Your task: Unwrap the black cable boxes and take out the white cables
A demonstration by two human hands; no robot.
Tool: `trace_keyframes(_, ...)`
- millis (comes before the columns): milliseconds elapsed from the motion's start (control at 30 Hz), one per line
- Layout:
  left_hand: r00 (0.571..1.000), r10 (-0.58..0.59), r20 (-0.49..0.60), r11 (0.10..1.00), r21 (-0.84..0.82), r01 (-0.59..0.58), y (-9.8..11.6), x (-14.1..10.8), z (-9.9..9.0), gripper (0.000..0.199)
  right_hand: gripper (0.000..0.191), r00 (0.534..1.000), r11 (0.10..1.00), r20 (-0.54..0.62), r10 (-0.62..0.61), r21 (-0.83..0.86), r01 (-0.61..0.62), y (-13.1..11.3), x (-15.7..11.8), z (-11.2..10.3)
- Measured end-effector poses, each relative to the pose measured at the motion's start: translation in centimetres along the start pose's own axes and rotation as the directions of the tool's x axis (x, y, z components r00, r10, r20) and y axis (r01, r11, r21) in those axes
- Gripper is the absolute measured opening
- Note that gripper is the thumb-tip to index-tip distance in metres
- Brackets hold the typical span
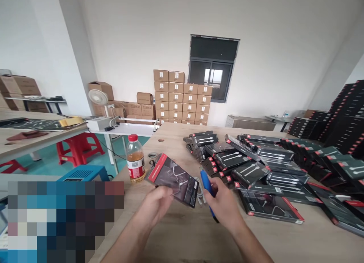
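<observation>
left hand (156, 207): closed, fingers curled around the lower edge of a black flat package (172, 181), gripping it. the package is tilted and lifted above the wooden table (182, 240), with a red stripe along one edge, a glossy front and a pale cable shape showing through.

right hand (224, 204): closed around a blue pen (207, 186), gripping it at a slant, tip end hidden by the fingers. the hand is apart from the package, with a white cable (201, 192) just beside it, between the two hands.

on the table, beyond the hands: a large loose pile of black packages (247, 160) like the held one, many with white cable pictures and red corners, some overlapping; one lies nearest the right hand. a plastic bottle (135, 159) with a red cap, part filled with amber liquid, stands upright just behind the held package, near a roll of tape (152, 155).

far right: tall stacks of black packages (342, 118).

room, further off: stacked cardboard boxes (182, 96) under a window (213, 67), a white fan (98, 98), a white machine (99, 123) on a side table (28, 139), a red stool (79, 147) and a blue stool (85, 174). lower left corner is blurred out (65, 221); contents cannot be told.
</observation>
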State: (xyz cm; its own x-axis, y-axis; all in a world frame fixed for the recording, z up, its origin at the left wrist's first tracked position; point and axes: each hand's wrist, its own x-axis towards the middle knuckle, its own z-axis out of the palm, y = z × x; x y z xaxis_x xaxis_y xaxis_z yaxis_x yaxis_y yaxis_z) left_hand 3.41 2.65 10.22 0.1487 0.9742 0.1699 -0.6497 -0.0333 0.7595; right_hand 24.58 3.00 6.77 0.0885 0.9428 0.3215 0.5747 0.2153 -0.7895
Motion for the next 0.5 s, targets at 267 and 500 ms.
trace_keyframes(267, 0.984, -0.026, -0.177, 0.995, -0.101, 0.008, 2.1, 1.1, -1.0, 0.046, 0.027, 0.927, 0.781, 0.286, 0.243, -0.624, -0.012, 1.3, -0.6, -3.7)
trace_keyframes(500, 0.956, -0.278, -0.096, 0.959, 0.021, 0.281, 0.8, 0.4, -1.2, 0.029, 0.043, 0.975, 0.995, 0.22, 0.013, -0.096, 0.008, -0.3, -0.8, -2.4)
